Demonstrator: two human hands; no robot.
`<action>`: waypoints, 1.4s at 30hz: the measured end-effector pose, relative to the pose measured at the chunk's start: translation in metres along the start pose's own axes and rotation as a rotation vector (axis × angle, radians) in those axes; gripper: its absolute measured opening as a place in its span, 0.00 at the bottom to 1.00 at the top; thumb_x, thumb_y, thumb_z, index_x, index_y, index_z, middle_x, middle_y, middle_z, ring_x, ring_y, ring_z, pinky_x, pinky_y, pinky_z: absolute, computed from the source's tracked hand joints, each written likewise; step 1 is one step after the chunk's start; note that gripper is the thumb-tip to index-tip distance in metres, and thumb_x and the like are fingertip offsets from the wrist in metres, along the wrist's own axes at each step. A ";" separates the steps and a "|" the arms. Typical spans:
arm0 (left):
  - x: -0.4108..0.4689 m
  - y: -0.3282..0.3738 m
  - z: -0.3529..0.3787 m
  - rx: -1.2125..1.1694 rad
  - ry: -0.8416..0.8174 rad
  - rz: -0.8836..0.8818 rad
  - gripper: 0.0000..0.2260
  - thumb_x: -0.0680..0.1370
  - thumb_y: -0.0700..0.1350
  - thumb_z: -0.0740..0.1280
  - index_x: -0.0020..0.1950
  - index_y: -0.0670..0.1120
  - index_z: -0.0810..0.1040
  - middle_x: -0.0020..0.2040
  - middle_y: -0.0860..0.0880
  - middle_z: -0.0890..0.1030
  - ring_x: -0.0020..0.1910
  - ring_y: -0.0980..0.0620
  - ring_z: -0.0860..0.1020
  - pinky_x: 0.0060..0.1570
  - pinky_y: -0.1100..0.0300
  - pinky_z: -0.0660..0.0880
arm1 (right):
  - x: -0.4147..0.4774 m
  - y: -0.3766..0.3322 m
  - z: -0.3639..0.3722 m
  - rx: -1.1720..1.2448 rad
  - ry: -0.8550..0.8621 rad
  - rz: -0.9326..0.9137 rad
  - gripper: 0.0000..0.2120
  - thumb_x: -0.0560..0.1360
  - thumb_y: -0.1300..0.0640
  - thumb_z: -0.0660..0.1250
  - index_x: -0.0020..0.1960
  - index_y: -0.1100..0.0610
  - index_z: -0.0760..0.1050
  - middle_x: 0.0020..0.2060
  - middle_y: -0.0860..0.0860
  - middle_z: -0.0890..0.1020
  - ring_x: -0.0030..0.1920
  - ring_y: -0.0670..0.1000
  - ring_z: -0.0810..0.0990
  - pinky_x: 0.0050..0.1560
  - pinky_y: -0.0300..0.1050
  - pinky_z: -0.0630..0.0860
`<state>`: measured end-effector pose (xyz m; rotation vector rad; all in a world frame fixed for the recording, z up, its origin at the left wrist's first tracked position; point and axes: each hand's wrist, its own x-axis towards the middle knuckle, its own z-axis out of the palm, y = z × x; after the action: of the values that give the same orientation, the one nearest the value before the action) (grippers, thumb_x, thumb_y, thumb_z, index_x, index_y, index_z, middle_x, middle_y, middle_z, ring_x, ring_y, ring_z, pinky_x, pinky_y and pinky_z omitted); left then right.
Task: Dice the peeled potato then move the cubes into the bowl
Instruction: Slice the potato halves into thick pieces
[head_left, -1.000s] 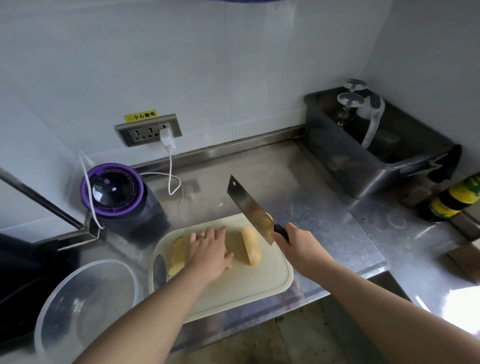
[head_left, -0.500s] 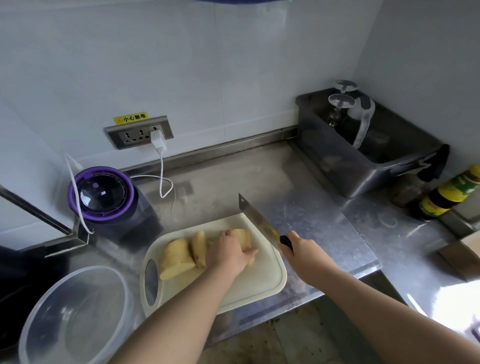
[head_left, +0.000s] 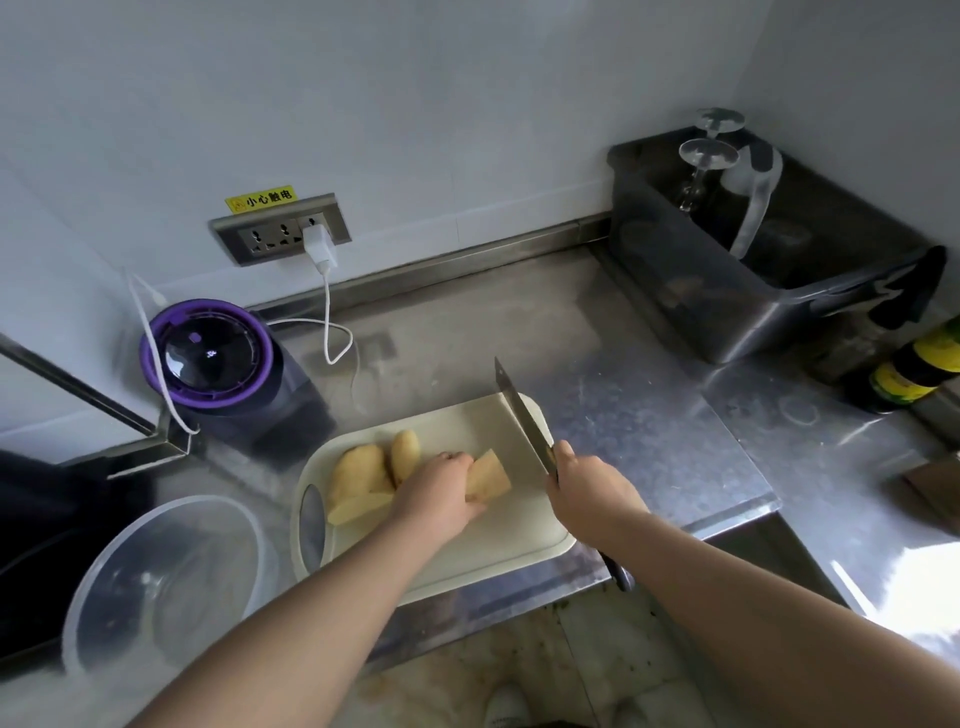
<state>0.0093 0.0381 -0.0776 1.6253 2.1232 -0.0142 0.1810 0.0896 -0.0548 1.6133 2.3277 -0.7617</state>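
Pale yellow pieces of peeled potato lie on a cream cutting board (head_left: 498, 551) on the steel counter. My left hand (head_left: 441, 491) grips one potato piece (head_left: 488, 475) near the board's middle; two more potato pieces (head_left: 363, 480) lie to its left. My right hand (head_left: 587, 486) holds the cleaver (head_left: 522, 415) by its handle, the blade standing on edge just right of the held piece, tip pointing away. A clear empty bowl (head_left: 161, 577) sits at the left of the board.
A purple-lidded appliance (head_left: 208, 358) stands behind the board, with a white cable (head_left: 327, 312) running to the wall socket. A dark bin (head_left: 753, 260) with glasses is at the back right, a bottle (head_left: 909, 369) beside it. The counter edge runs just below the board.
The cleaver came down from its raised, tilted pose to stand low beside the potato. My left hand shifted right from the left pieces onto the rightmost piece.
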 end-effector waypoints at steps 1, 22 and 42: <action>-0.002 0.000 0.002 -0.040 0.029 -0.012 0.19 0.76 0.54 0.68 0.63 0.46 0.73 0.60 0.47 0.76 0.61 0.47 0.74 0.56 0.56 0.71 | 0.001 -0.001 0.002 -0.022 0.012 -0.004 0.12 0.81 0.61 0.51 0.64 0.58 0.62 0.35 0.51 0.70 0.39 0.56 0.75 0.35 0.48 0.70; -0.009 0.005 0.015 -0.202 0.255 -0.071 0.12 0.79 0.49 0.64 0.61 0.46 0.78 0.58 0.47 0.81 0.57 0.46 0.78 0.53 0.56 0.72 | -0.049 -0.020 -0.005 -0.148 0.056 -0.144 0.22 0.76 0.70 0.55 0.65 0.55 0.59 0.34 0.52 0.70 0.31 0.52 0.71 0.32 0.47 0.70; -0.005 0.008 0.014 -0.158 0.211 -0.089 0.13 0.80 0.50 0.64 0.61 0.44 0.76 0.57 0.45 0.81 0.56 0.44 0.79 0.52 0.55 0.73 | -0.044 -0.020 0.016 -0.159 0.046 -0.149 0.24 0.77 0.70 0.59 0.68 0.56 0.58 0.33 0.51 0.69 0.31 0.50 0.71 0.26 0.42 0.66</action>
<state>0.0222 0.0316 -0.0864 1.4953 2.2880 0.3023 0.1773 0.0405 -0.0431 1.4190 2.4921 -0.5561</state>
